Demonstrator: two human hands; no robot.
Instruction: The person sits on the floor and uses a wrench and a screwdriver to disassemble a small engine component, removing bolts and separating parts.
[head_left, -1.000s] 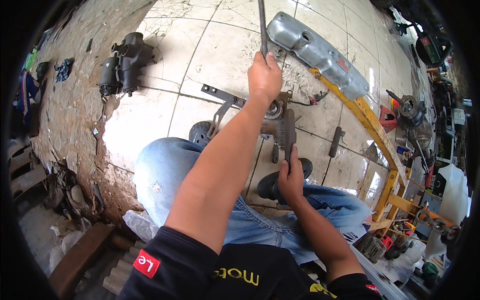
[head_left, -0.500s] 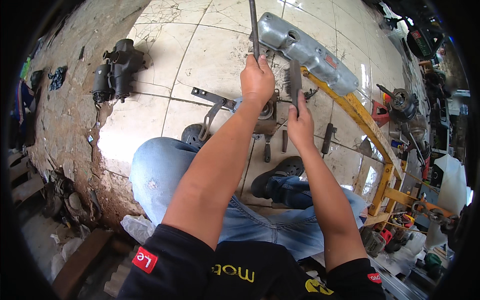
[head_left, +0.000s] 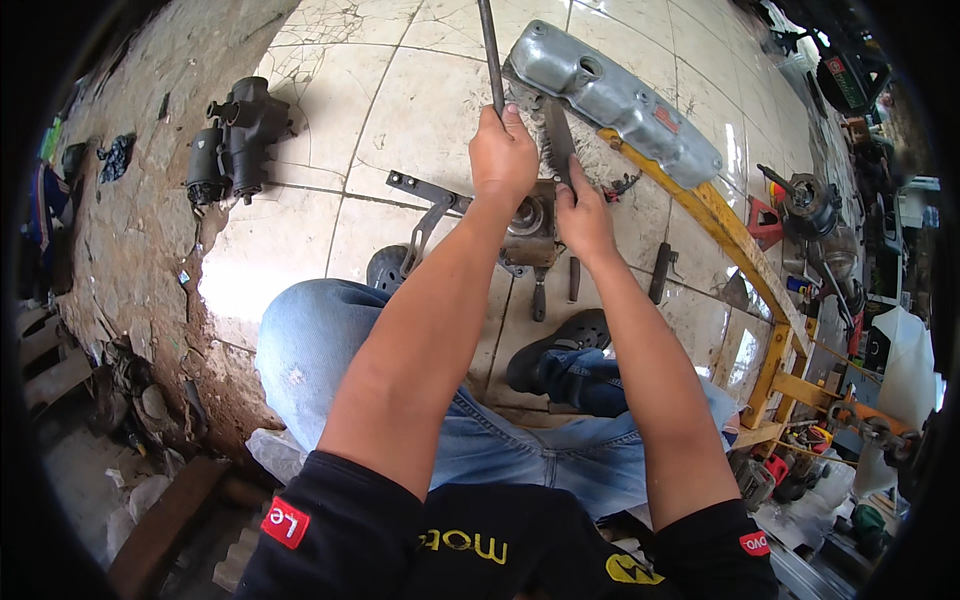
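My left hand grips a long dark metal rod that points up the picture. My right hand holds a dark wire brush, raised beside the rod's lower part; whether its bristles touch anything I cannot tell. Below my hands a metal housing with a round bore sits on the tiles, partly hidden, with a slotted bracket to its left. Small hand tools lie below the housing, and a dark-handled tool lies farther right.
A silver engine cover rests by a yellow steel frame at the right. A black pump unit lies at the left beside broken flooring. My knees and shoes are below; assorted parts and containers crowd the right edge.
My right hand has risen with the brush from low beside the housing to near the rod. My left hand has shifted left with the rod.
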